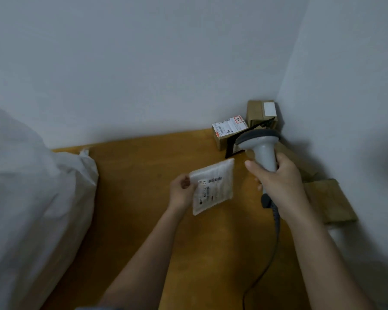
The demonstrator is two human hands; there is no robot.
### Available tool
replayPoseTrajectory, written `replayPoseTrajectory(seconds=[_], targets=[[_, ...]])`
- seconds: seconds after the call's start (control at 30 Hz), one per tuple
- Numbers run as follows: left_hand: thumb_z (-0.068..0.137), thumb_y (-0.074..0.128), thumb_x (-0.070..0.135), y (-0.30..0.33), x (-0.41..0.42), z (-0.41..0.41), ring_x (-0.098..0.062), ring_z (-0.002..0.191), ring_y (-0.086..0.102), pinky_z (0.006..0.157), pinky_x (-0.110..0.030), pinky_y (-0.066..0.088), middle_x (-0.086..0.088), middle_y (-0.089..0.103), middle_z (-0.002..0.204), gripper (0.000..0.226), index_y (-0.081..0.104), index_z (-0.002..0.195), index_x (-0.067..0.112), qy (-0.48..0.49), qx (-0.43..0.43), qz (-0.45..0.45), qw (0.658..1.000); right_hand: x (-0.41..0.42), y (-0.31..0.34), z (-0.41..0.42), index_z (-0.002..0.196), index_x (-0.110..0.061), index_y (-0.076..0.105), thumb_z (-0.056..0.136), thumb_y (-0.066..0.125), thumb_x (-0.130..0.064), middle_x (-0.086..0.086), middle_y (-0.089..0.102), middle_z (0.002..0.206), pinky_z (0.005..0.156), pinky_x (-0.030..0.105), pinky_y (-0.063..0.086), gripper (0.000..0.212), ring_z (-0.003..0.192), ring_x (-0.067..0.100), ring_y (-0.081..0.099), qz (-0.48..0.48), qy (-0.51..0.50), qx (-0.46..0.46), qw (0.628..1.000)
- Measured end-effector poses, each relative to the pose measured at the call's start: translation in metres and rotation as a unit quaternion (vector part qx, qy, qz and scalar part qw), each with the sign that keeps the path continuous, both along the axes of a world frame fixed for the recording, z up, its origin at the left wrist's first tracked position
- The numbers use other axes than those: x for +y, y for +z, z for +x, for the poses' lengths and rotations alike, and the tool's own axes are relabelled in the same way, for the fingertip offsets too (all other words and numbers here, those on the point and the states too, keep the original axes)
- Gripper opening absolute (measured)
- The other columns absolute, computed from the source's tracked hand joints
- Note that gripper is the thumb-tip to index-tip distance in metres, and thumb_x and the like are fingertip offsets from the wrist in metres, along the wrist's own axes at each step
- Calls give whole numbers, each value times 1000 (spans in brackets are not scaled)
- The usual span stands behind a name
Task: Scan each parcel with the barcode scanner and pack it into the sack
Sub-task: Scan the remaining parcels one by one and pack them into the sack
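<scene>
Parcel-packing corner: labelled cartons (230, 133), sack (31, 198), plain walls.

Your tabletop (143, 164): smooth matt wood. Parcel (213, 186): glossy ribbed plastic. Scanner (263, 151): matt grey plastic. Boxes (261, 113), upper right: dull cardboard.

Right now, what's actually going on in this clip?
A person is scanning parcels at a wooden table. The left hand pinches a flat white padded envelope by its edge, label side up. The right hand grips a grey barcode scanner by its handle, head raised beside the envelope. Cardboard boxes sit in the corner, and a big white sack stands to the left. The envelope is not in the sack yet.
</scene>
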State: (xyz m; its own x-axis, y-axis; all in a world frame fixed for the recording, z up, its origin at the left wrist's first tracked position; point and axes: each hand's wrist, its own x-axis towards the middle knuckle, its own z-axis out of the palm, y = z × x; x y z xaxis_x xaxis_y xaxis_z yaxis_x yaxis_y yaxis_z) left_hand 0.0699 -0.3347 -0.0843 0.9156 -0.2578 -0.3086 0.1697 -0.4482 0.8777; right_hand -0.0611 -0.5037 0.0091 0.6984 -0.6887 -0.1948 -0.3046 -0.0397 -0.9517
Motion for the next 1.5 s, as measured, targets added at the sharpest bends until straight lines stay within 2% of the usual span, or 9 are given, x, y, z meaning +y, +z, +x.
replayPoseTrajectory(seconds=[0.27, 0.4, 0.47, 0.57, 0.63, 0.7, 0.8, 1.03, 1.5], targets=[[94, 56, 3, 94, 57, -36, -16, 65, 54, 61, -34, 45, -5, 61, 71, 23, 61, 74, 14, -172, -190, 22, 966, 74, 19, -15, 136, -15, 46, 68, 89, -27, -2, 64, 110, 67, 26, 51, 82, 94, 11, 63, -53, 125, 64, 989], [90, 68, 14, 126, 92, -55, -4, 88, 59, 79, -33, 50, 9, 67, 93, 16, 70, 102, 24, -104, -229, -12, 968, 107, 22, -24, 134, -14, 49, 79, 80, -23, 5, 62, 110, 71, 37, 57, 64, 91, 21, 64, -61, 123, 72, 988], [82, 77, 30, 132, 113, -65, -8, 120, 47, 100, -35, 42, 6, 55, 129, 61, 51, 137, 28, -13, -249, 30, 968, 120, 26, -28, 126, -16, 53, 82, 76, -21, 5, 64, 101, 58, 33, 54, 51, 81, 20, 65, -26, 100, 52, 993], [69, 84, 41, 138, 144, -86, -23, 136, 38, 106, -41, 42, -6, 35, 152, 107, 21, 154, 20, 71, -109, -38, 991, 134, 36, -34, 120, -15, 55, 82, 76, -18, 7, 67, 92, 48, 24, 49, 43, 65, 15, 65, 56, 44, 7, 997], [74, 80, 39, 132, 161, -100, -25, 127, 52, 99, -39, 49, -9, 48, 144, 97, 28, 151, 11, 10, -9, -44, 999, 141, 45, -38, 122, -16, 55, 82, 76, -16, 7, 68, 90, 48, 24, 50, 45, 62, 14, 64, 89, 12, -20, 996], [85, 72, 29, 126, 172, -113, -24, 107, 66, 84, -36, 56, -9, 63, 128, 59, 50, 136, 9, -65, 75, -84, 991, 150, 54, -41, 124, -17, 54, 83, 75, -15, 8, 69, 91, 48, 26, 52, 46, 63, 16, 64, 109, 0, -42, 993], [92, 65, 10, 120, 182, -125, -22, 86, 73, 67, -32, 59, -8, 71, 110, 20, 64, 112, 12, -39, 131, -218, 966, 160, 68, -45, 119, -17, 56, 86, 73, -21, 7, 67, 85, 49, 27, 50, 37, 58, 14, 60, 82, 5, -55, 995], [93, 60, 2, 124, 191, -123, -29, 96, 72, 71, -34, 60, -15, 69, 113, 18, 64, 110, 8, 101, 76, -263, 957, 171, 122, -72, 98, -21, 60, 95, 51, -50, 6, 65, 72, 47, 27, 46, 31, 51, 12, 59, 4, 62, -77, 995], [96, 56, 4, 147, 172, -134, -26, 95, 70, 62, -25, 59, -11, 65, 114, 15, 58, 110, 9, 116, 6, -216, 970, 192, 214, -143, 104, -11, 63, 101, 49, -34, 5, 69, 92, 50, 29, 46, 27, 60, 15, 56, 22, 186, -151, 971]])
